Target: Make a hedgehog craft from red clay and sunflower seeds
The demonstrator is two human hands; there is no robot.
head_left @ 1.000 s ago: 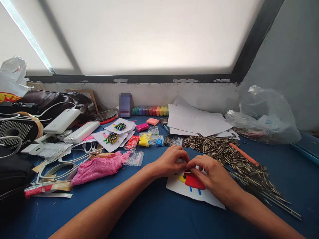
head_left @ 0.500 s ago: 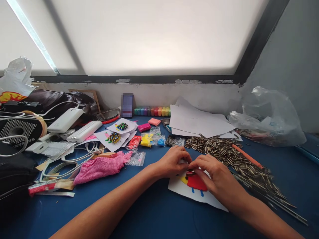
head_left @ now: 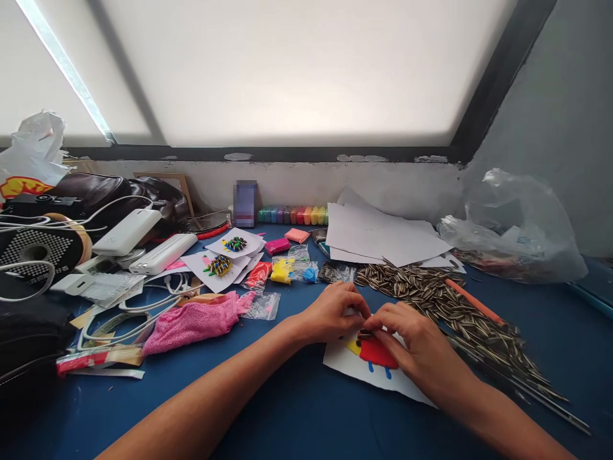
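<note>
A white paper (head_left: 357, 374) lies on the blue table, bearing a clay figure (head_left: 376, 352) with a red body, a yellow head and blue legs. My right hand (head_left: 412, 338) reaches over the figure, thumb and forefinger pinched at a dark sunflower seed (head_left: 366, 333) along the top of the red clay. Close beside it, my left hand (head_left: 332, 313) rests at the paper's far edge with fingers curled in; what its fingertips hold, if anything, is hidden. A heap of striped sunflower seeds (head_left: 431, 294) spreads just beyond my right hand.
An orange stick (head_left: 474, 300) and metal tweezers (head_left: 546, 401) lie by the seeds. Farther back are clay packets (head_left: 282, 271), finished seed figures (head_left: 219, 264) on paper, and stacked white sheets (head_left: 383, 235). Leftward sit a pink cloth (head_left: 196, 322), cables and power banks (head_left: 163, 253).
My right fingers have shifted very slightly at the seed on the red clay. My left hand stays almost where it was.
</note>
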